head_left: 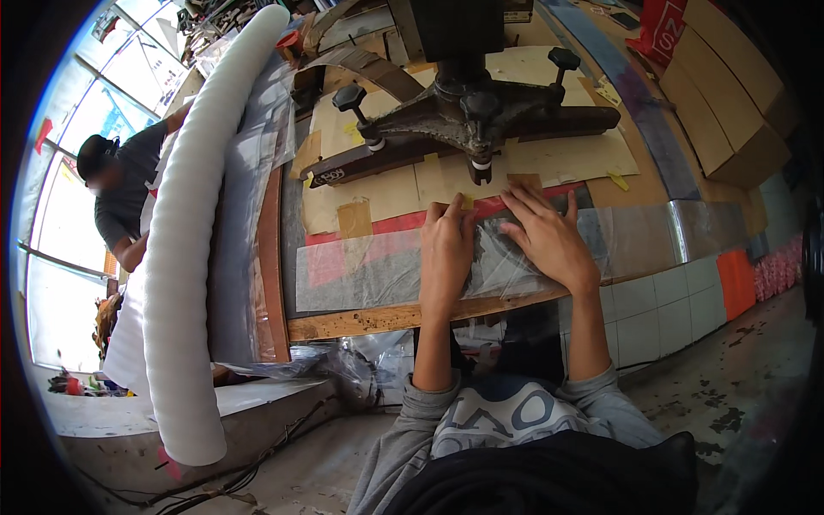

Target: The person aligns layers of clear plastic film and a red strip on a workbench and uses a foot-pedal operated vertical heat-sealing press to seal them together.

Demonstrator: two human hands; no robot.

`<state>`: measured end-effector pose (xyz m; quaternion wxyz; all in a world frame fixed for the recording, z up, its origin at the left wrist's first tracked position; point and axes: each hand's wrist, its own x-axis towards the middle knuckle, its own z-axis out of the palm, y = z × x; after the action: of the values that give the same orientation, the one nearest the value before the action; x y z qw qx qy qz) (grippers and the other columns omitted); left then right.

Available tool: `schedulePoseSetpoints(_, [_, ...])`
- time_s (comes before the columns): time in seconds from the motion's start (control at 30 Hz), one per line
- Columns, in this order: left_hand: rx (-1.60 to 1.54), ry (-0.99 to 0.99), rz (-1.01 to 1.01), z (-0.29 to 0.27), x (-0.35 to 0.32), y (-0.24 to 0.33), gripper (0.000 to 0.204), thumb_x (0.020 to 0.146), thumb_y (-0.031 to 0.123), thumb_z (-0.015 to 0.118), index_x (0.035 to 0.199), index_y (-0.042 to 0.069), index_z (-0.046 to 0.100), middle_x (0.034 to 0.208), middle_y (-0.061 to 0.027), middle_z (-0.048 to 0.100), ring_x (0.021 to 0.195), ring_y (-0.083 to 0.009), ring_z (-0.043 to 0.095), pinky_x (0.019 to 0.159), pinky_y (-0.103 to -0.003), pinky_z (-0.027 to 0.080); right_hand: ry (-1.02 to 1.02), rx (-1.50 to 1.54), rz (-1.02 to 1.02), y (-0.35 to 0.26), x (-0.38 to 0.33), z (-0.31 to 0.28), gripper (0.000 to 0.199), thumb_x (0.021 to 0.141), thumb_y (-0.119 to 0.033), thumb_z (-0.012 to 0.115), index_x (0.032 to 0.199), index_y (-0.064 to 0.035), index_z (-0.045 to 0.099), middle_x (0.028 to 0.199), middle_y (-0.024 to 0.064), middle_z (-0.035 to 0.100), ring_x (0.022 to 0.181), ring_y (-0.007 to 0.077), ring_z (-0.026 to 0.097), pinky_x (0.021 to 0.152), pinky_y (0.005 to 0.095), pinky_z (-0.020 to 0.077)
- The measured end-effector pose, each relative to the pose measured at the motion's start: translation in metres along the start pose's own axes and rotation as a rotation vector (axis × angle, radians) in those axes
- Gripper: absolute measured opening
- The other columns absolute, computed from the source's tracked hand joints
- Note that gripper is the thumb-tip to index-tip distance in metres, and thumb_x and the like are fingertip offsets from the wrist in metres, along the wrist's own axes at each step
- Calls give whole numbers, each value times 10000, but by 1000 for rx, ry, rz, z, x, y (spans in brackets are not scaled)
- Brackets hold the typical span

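My left hand (446, 245) rests on a clear plastic sheet (369, 275), its fingertips at the edge of a red strip (412, 221). A small yellow piece (468, 202) shows beside those fingertips. My right hand (549, 239) lies flat with fingers spread over the plastic and the dark material beneath it, its fingertips near a brown tape patch (525, 181). Just beyond my hands, the dark metal press head (481, 112) stands over pale board (378, 193), with a long dark bar (549, 124) and black knobs. Neither hand shows anything gripped.
A long white foam roll (184, 232) stands on the left, with another person (129, 189) behind it. Cardboard boxes (721, 103) and a red bag (661, 30) are at the far right. The table's wooden front edge (386, 322) runs before me. Cables (249, 463) lie on the floor.
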<state>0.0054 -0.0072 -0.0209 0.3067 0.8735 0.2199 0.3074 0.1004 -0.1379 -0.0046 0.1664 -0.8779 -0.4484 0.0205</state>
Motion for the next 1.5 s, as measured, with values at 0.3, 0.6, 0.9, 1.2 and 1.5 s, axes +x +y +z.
schedulePoseSetpoints(0.3, [12,-35,-45,3,5,0,294,830,88,595,1102,-22,603,899,-206,585,800,-334,605,710,-396,464,50,-11,23,-2,3,7,482,901,-354,500,1308,-103,447,1397,41,389,1325,199,309,998,713,163])
schedulePoseSetpoints(0.6, [48,-51,-41,2,13,5,308,804,56,571,1094,-45,593,926,-226,573,853,-378,575,747,-425,446,98,-42,20,1,11,14,475,899,-345,508,1302,-98,456,1391,40,408,1327,233,317,992,719,149])
schedulePoseSetpoints(0.9, [1,-89,-36,5,19,-4,339,798,71,549,1118,-33,591,867,-228,573,821,-366,580,742,-421,444,136,-38,25,1,17,18,452,902,-303,511,1296,-87,458,1383,44,418,1319,250,332,980,734,137])
schedulePoseSetpoints(1.2, [80,-31,-31,7,21,-1,363,798,53,519,1147,-23,583,851,-249,575,814,-373,579,739,-433,448,101,-93,62,-2,16,19,482,905,-334,506,1334,-129,428,1402,20,399,1326,247,320,998,706,131])
schedulePoseSetpoints(1.5, [268,-155,-12,6,28,-1,446,793,57,514,1235,0,521,839,-277,585,799,-392,590,721,-435,469,217,-93,1,-1,14,21,442,870,-296,555,1250,-79,494,1327,43,470,1278,269,368,948,748,171])
